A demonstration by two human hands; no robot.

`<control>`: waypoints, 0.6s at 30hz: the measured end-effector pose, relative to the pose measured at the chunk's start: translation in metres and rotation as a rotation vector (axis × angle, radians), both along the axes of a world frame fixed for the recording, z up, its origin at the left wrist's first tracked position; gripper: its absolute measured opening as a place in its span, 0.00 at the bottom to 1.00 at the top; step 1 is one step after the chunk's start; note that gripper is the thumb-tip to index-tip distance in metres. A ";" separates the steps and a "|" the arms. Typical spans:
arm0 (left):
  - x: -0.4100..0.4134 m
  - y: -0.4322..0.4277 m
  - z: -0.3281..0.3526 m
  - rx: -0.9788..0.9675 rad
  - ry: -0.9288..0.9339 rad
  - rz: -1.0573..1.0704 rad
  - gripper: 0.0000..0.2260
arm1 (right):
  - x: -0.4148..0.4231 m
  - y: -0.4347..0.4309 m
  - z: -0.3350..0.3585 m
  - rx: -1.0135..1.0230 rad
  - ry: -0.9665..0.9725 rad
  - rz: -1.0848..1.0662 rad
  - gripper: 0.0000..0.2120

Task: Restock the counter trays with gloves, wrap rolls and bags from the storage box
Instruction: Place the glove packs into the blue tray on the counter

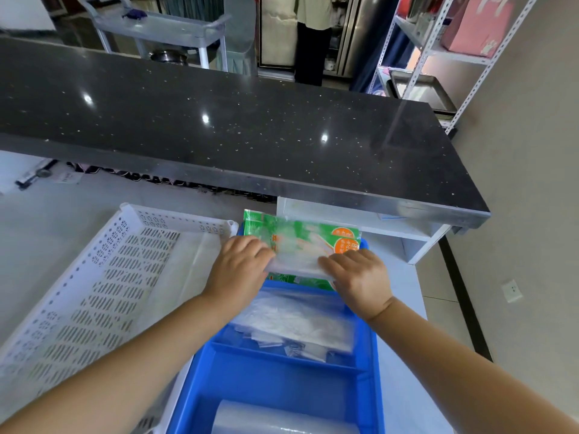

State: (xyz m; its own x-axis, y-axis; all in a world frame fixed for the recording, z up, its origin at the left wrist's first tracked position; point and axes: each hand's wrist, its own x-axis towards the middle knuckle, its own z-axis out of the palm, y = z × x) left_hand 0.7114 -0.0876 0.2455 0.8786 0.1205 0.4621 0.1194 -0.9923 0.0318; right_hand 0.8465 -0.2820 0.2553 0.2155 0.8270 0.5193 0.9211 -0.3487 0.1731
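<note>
A left hand (241, 264) and right hand (360, 277) grip the 9 and 3 o'clock edges of green glove packets (297, 242) over the 12 o'clock compartment of a blue tray (282, 355) on the counter (47, 220). If let go unevenly, the slick wrappers could slide apart and spill past the far rim.

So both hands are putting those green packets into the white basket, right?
Not quite. The left hand and right hand do hold the green packets, but at the far end of the blue tray, not in the white basket beside it. The head view shows this.
</note>
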 end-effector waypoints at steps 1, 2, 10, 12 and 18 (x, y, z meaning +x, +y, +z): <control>-0.001 0.000 -0.003 0.007 0.013 -0.024 0.08 | -0.002 0.000 -0.005 -0.029 0.025 0.010 0.13; -0.002 0.000 -0.005 0.001 0.042 -0.038 0.06 | -0.003 0.001 -0.007 -0.051 0.055 0.015 0.13; 0.001 0.010 -0.005 -0.271 0.262 0.004 0.04 | -0.004 0.004 0.001 -0.220 0.322 -0.057 0.19; 0.006 0.016 -0.004 -0.299 0.337 0.019 0.05 | -0.002 0.001 0.004 -0.183 0.384 -0.068 0.18; 0.028 0.029 0.006 -0.354 0.597 0.018 0.07 | 0.005 0.004 0.005 -0.132 0.572 -0.209 0.08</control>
State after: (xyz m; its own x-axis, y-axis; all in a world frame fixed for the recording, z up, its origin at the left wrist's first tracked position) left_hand 0.7398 -0.0582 0.2518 0.9668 0.1913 -0.1697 0.2330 -0.9323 0.2767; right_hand 0.8518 -0.2779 0.2607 0.5938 0.7865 0.1697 0.7951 -0.5413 -0.2735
